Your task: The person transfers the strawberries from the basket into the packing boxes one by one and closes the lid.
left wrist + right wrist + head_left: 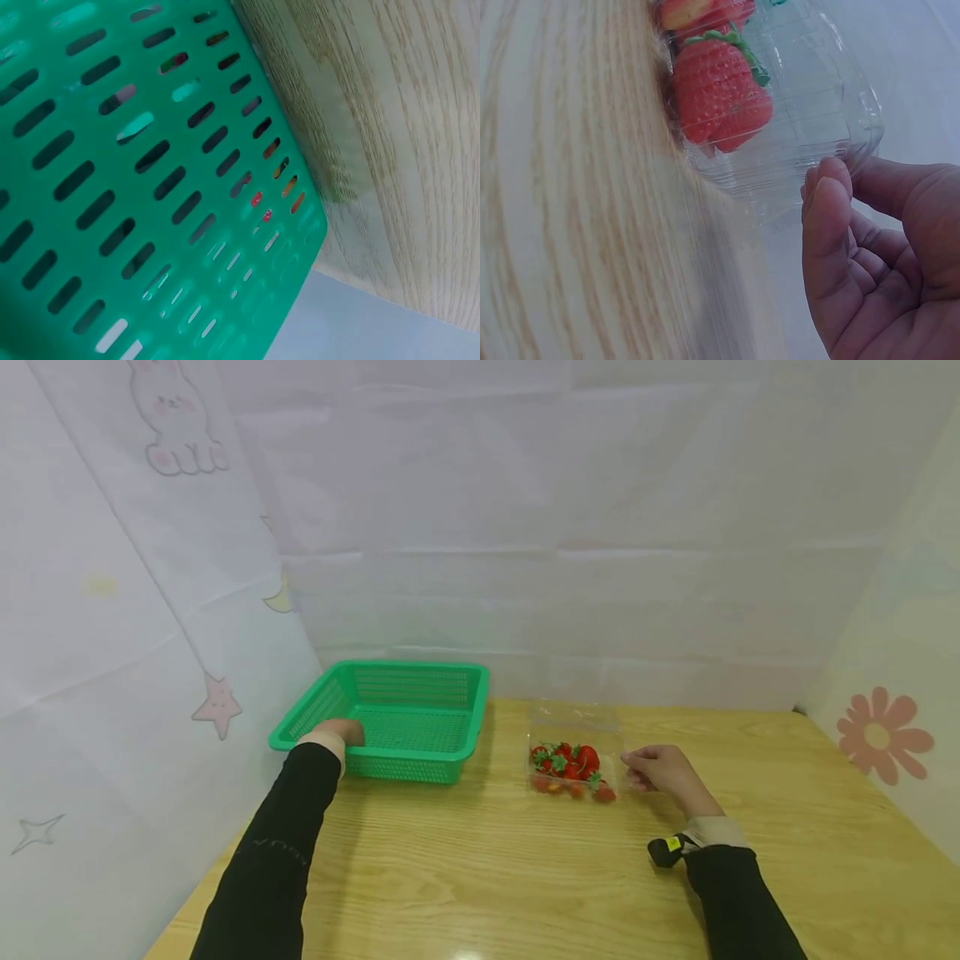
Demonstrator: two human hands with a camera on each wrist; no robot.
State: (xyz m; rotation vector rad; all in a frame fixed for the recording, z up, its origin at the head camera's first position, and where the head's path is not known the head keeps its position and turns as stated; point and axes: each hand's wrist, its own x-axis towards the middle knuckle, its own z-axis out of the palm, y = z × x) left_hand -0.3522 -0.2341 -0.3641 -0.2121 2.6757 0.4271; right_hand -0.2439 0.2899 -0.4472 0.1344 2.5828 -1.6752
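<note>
My left hand (345, 731) grips the near-left rim of a green plastic basket (405, 758), with its fingers out of sight over the edge. Only slotted basket wall (150, 187) and wood show in the left wrist view; the hand itself does not appear there. To the right, a clear plastic container (573, 718) with its lid raised holds several red strawberries (588, 760) with green leaves. My right hand (663, 770) pinches the container's right edge between thumb and fingers. Up close in the right wrist view, one strawberry (720, 94) lies behind the clear wall, near the pinching fingertips (831, 199).
Everything stands on a light wooden table (480, 877). White sheeting (562, 568) with printed figures closes off the back and both sides. A black strap device (665, 850) sits on the right wrist.
</note>
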